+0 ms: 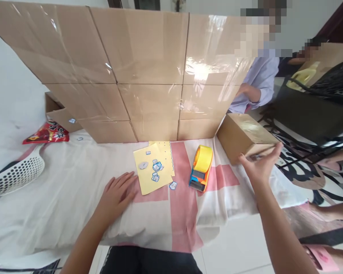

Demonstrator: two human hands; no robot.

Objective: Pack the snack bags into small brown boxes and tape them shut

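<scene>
head view: the right hand (260, 165) is out at about three o'clock from the table centre, fingers curled round the near end of a small taped carton (244, 136), thumb on the near left corner and fingertips on the right edge. the carton sits at the right edge of the cloth-covered table (60, 198), tilted so its long side runs toward eleven o'clock, its far end close to the wall of stacked boxes (143, 72) at twelve o'clock. the left hand (118, 194) lies flat and open on the cloth at about seven o'clock, its fingertips just touching the yellow sticker sheet (153, 169); it grips nothing.

the grip looks light, on one end only. to move the carton well, i judge the palm should come further over the top or the fingers further along the sides, so the far end does not swing or drag on the cloth. the carton's right side seems near the table edge, so any pull is better directed toward nine o'clock, inward, than outward. the orange and yellow tape dispenser (201, 167) stands just beside it at nine o'clock, near enough to be knocked if the carton pivots. the flat left hand is well placed to hold the cloth and sheet from sliding. loose stickers (173, 185) lie by the sheet's lower corner. a red snack packet (47, 133) and a white perforated scoop (15, 175) lie off at nine to ten o'clock, well apart. another person in a pale shirt (260, 82) sits at one o'clock behind the carton.
</scene>
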